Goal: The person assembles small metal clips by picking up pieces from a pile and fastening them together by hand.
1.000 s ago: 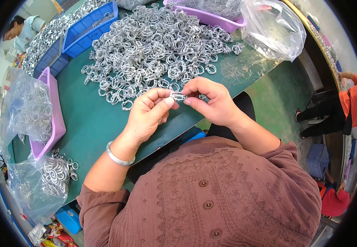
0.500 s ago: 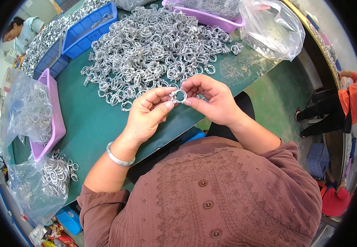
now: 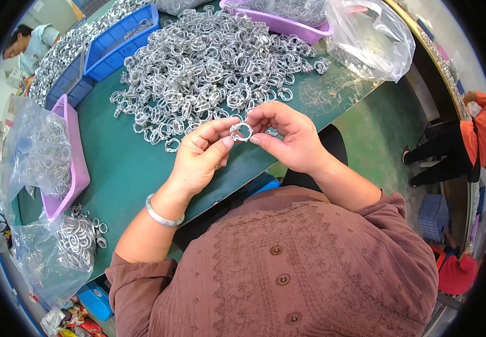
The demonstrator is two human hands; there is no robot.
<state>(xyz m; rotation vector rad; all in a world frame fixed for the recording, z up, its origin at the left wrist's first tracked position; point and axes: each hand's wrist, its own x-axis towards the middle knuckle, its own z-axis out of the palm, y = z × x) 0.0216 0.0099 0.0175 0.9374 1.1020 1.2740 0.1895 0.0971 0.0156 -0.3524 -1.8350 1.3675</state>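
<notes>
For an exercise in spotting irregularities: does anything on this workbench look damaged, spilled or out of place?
Yes: the green tabletop has a pale, scratched patch right of the ring pile, unlike the smoother surface elsewhere. At lower left, loose rings lie beside a clear plastic bag, perhaps spilled.

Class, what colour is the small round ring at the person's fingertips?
The ring is silver-grey, clearest in the head view.

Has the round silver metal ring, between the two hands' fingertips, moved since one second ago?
Yes. The round silver metal ring has turned, from side-on to showing its opening; against the green tabletop, it has hardly shifted.
</notes>
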